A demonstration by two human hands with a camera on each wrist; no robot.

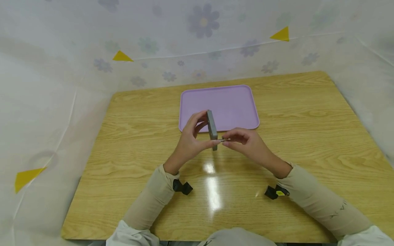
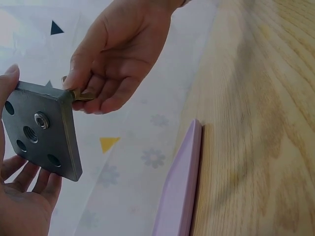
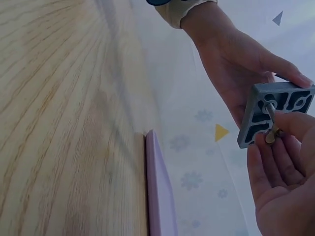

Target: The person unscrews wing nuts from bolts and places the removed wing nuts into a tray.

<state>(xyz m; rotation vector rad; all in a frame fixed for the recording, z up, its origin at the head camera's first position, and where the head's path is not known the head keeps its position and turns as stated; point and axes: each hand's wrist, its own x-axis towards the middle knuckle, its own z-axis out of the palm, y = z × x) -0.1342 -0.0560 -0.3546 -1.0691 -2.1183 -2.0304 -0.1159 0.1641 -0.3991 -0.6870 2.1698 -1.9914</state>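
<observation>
A grey square metal plate [image 1: 212, 127] stands on edge in the air, held by my left hand [image 1: 189, 143] between thumb and fingers. Its flat face in the left wrist view shows several round holes and a socket-head bolt end [image 2: 42, 120]. The other face, in the right wrist view, is ribbed and hollowed, with a threaded bolt shaft [image 3: 270, 109] sticking out. On that side my right hand [image 1: 247, 145] pinches a brass-coloured wing nut [image 3: 272, 135] at the shaft, thumb against fingers. The fingers partly hide the nut.
A shallow lilac tray [image 1: 227, 102] lies on the wood-grain table [image 1: 147, 143] behind the hands. Pale floral sheeting [image 1: 172, 41] surrounds the table at the back and sides, with yellow triangles on it. Dark devices [image 1: 183, 187] are strapped at both wrists.
</observation>
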